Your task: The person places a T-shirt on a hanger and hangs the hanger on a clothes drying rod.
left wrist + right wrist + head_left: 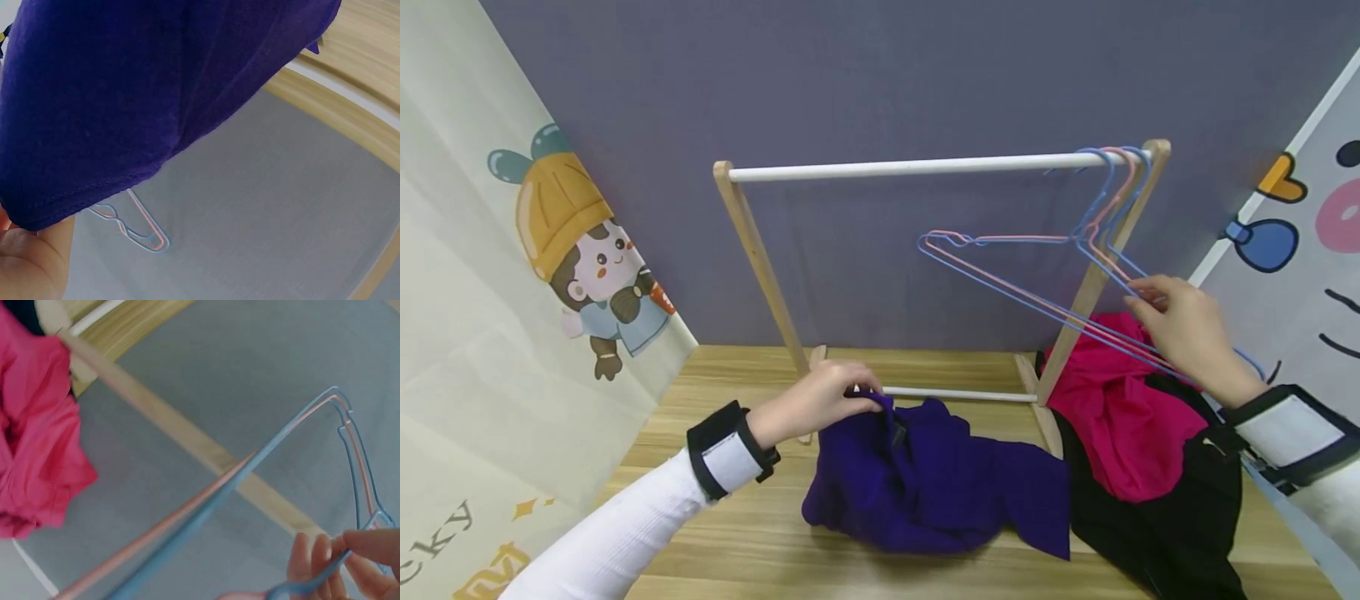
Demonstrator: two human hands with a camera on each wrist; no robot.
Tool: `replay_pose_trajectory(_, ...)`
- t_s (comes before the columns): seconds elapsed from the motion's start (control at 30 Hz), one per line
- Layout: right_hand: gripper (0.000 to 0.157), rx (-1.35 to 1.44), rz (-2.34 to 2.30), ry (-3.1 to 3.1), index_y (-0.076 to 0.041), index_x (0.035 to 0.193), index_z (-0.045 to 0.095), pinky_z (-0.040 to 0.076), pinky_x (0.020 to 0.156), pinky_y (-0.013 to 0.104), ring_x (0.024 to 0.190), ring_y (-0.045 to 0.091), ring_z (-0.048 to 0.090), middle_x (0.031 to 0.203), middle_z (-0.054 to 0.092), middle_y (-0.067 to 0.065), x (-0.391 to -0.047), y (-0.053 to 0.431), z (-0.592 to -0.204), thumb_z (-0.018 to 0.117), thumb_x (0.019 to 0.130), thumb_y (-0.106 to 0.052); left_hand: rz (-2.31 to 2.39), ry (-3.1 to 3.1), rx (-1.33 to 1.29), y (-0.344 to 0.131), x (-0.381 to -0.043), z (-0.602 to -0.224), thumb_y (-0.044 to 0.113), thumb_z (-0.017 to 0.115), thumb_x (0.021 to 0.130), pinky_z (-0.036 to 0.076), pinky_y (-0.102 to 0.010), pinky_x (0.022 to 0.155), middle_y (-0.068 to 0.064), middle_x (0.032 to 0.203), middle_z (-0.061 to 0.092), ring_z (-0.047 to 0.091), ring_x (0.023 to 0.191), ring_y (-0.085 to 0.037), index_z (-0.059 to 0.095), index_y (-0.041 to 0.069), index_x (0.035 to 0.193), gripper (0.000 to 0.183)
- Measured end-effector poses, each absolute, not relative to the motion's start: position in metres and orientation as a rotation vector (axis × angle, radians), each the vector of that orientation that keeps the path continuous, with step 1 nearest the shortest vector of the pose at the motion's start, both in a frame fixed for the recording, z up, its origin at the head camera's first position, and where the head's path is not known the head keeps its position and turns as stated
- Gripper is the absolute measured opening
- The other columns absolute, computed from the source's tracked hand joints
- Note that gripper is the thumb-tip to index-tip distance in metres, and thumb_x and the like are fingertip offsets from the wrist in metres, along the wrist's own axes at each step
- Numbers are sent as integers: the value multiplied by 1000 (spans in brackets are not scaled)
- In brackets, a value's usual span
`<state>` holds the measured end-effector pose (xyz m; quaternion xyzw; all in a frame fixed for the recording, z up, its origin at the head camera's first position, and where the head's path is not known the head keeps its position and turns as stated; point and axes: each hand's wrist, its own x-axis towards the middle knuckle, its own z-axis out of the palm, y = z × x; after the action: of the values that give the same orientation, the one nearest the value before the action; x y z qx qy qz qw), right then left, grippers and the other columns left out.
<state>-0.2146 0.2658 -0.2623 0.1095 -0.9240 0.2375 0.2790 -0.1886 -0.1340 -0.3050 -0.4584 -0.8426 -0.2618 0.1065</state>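
Note:
My left hand point(831, 402) pinches the upper edge of a dark purple garment point(955, 492), which lies bunched on the table with that edge lifted. Close up in the left wrist view, the purple cloth point(106, 94) hangs from the thumb and fingers, hiding the fingertips. At the right, my right hand point(1195, 329) pinches the sloping arm of a blue wire hanger point(1101, 264). This hanger still hooks over the white rod, beside a pink hanger point(1129, 187) and another blue one. Their wires overlap closely in the right wrist view, blue wire point(315, 581) between thumb and fingers.
A wooden rack with a white top rod point(895, 168) stands behind the purple garment. Beyond its right leg, a bright pink garment point(1150, 450) lies on a black garment point(1187, 533). Grey panel point(887, 83) backs the table point(700, 533); printed cloths hang at both sides.

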Motion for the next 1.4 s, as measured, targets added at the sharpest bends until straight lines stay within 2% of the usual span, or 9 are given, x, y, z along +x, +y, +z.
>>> replay_pose_trajectory(0.13, 22, 253, 726, -2446, 6, 101, 56, 38, 47, 31, 54, 6, 49, 82, 58, 27, -215, 262, -263, 51, 87, -10, -785, -2504, -1357, -135, -188, -307, 10, 66, 76, 50, -27, 65, -2, 82, 64, 55, 76, -7, 63, 9, 84, 9)
replay_pose_trajectory(0.2, 22, 243, 751, -2420, 5, 100, 56, 36, 51, 31, 55, -3, 42, 80, 58, 25, -216, 261, -264, 50, 87, -11, -792, -2510, -1357, -136, -188, -307, 10, 66, 75, 50, -27, 65, -2, 82, 64, 56, 76, -8, 63, 9, 85, 10)
replay_pose_trajectory(0.33, 21, 244, 762, -2376, 5, 98, 57, 34, 56, 36, 62, -5, 37, 81, 55, 21, -217, 258, -263, 51, 87, -12, -810, -2523, -1349, -136, -189, -308, 10, 67, 75, 50, -27, 64, -3, 81, 65, 56, 74, -7, 63, 8, 84, 10)
replay_pose_trajectory(0.47, 23, 242, 805, -2342, 5, 99, 57, 34, 53, 25, 60, -5, 37, 78, 55, 18, -216, 254, -260, 52, 88, -15, -821, -2519, -1338, -136, -190, -309, 11, 67, 75, 50, -26, 62, -2, 79, 65, 55, 72, -6, 63, 8, 83, 10)
replay_pose_trajectory(0.57, 25, 231, 887, -2318, 3, 99, 58, 29, 46, 18, 55, -1, 38, 71, 55, 2, -215, 253, -255, 53, 87, -18, -826, -2518, -1309, -137, -190, -310, 12, 67, 75, 49, -27, 61, -1, 78, 64, 54, 71, -6, 63, 8, 82, 9)
replay_pose_trajectory(0.7, 27, 193, 971, -2344, 0, 100, 59, 27, 45, 20, 56, 7, 36, 66, 48, -15, -209, 254, -251, 53, 87, -24, -835, -2531, -1244, -139, -189, -311, 14, 66, 77, 46, -27, 58, 0, 79, 63, 49, 65, -5, 62, 10, 83, 9)
replay_pose_trajectory(0.9, 30, 175, 993, -2415, -4, 102, 58, 28, 46, 21, 62, 8, 37, 69, 49, -16, -196, 257, -250, 54, 86, -28, -899, -2549, -1198, -142, -188, -312, 13, 66, 77, 47, -27, 58, 0, 77, 64, 50, 65, -4, 61, 11, 83, 8)
replay_pose_trajectory(1.17, 34, 120, 1078, -2520, -3, 105, 57, 37, 56, 8, 75, 0, 44, 75, 54, -24, -171, 270, -258, 56, 85, -30, -931, -2536, -1182, -147, -189, -312, 14, 66, 77, 49, -30, 60, 1, 76, 65, 53, 67, -4, 62, 12, 82, 7)
replay_pose_trajectory(1.4, 30, 112, 1039, -2606, -3, 103, 58, 36, 58, 7, 77, -8, 42, 84, 45, -33, -153, 285, -269, 58, 84, -27, -973, -2550, -1148, -150, -190, -315, 15, 67, 76, 52, -31, 65, -1, 79, 67, 57, 72, -4, 63, 12, 83, 8)
